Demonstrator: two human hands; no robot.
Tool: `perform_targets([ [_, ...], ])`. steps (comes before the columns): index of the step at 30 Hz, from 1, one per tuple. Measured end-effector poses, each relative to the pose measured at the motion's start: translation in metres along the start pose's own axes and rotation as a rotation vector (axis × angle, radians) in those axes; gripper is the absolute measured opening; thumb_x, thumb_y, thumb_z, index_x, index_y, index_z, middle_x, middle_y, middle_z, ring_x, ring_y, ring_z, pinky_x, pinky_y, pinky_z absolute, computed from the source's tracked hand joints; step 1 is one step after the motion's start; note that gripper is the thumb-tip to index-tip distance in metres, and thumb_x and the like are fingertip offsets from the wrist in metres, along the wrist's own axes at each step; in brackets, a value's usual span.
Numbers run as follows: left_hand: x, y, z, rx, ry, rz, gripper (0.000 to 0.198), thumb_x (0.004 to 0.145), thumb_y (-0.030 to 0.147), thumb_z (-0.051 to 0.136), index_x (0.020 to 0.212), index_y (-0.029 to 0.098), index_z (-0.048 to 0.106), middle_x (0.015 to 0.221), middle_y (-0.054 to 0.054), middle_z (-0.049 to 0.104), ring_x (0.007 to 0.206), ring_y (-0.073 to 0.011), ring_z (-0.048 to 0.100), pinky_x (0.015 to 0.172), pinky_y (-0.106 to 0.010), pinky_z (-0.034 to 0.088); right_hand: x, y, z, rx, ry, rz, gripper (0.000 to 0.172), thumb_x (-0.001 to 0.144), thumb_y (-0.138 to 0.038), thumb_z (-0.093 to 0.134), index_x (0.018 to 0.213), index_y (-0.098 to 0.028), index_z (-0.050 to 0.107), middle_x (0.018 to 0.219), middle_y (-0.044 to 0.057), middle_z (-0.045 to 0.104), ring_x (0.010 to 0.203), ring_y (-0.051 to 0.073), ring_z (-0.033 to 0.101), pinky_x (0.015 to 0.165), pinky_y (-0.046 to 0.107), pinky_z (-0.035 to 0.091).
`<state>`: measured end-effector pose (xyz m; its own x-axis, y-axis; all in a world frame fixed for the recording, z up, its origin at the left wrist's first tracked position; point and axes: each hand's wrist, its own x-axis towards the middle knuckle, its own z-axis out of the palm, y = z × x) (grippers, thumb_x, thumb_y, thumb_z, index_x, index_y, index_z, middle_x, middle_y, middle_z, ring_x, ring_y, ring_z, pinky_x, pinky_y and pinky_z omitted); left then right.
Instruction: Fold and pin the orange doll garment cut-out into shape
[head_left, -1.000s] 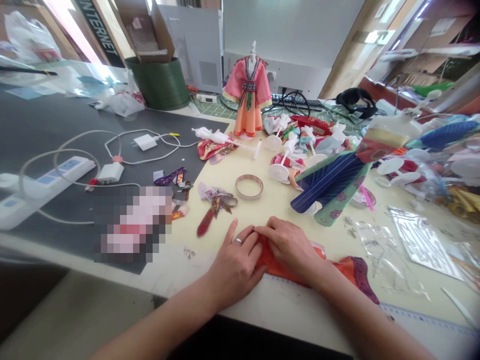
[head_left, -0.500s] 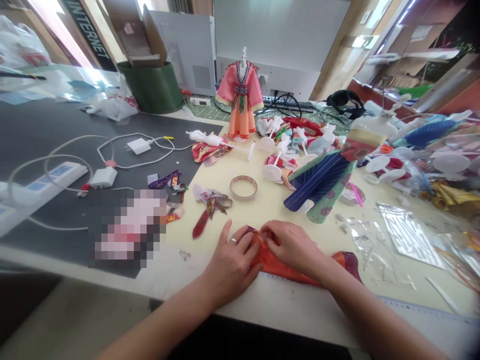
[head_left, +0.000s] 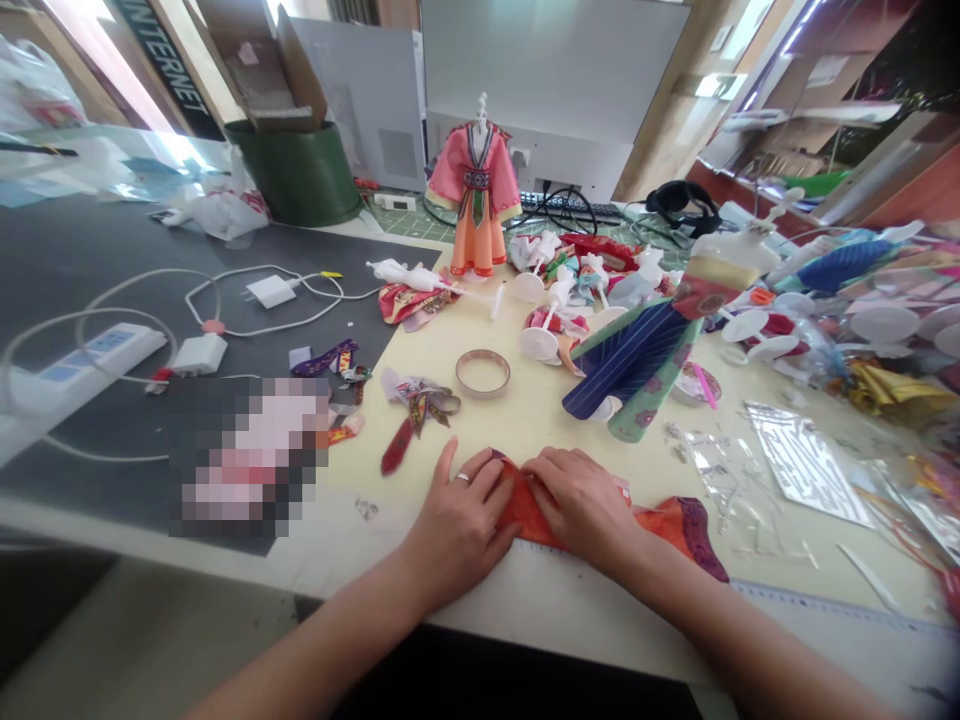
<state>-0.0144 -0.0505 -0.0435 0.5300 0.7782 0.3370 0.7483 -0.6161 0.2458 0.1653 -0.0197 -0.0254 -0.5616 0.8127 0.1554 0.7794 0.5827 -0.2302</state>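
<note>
An orange-red cloth (head_left: 532, 517) with a dark purple patterned end lies along the table's near edge, over a ruler (head_left: 817, 603). My left hand (head_left: 465, 520), with a ring on one finger, presses and grips the cloth's left end. My right hand (head_left: 581, 500) has its fingers bent together on the same cloth, just right of my left hand. The fingertips of both hands are close but apart. Beyond them stands a roll of tape (head_left: 482, 373), with patterned ribbon strips (head_left: 424, 400) to its left.
A mannequin in a pink and orange robe (head_left: 476, 200) stands at the back. A blue-green dressed mannequin (head_left: 645, 350) leans at right, near small mannequins and plastic bags (head_left: 720, 470). Cables and a power strip (head_left: 105, 365) lie left.
My right hand has flattened and shifted slightly on the cloth, and more of the cloth's right part shows. The whole view has moved a little, with things appearing further left.
</note>
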Motion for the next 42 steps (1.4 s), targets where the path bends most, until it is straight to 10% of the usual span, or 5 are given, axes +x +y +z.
perform_targets([
  [42,0.005,0.006,-0.003,0.032,-0.040,-0.049,0.034,0.087,0.030,0.043,0.113,0.012,0.055,0.114,-0.012,0.057,0.116,-0.0279,0.044,0.109,-0.058,0.009,-0.013,-0.005,-0.003,-0.330,-0.086,-0.225,0.017,0.080,-0.007,0.050,0.093,-0.010,0.061,0.078,0.007,0.052,0.070,0.020,0.044,0.067,0.034,0.034],
])
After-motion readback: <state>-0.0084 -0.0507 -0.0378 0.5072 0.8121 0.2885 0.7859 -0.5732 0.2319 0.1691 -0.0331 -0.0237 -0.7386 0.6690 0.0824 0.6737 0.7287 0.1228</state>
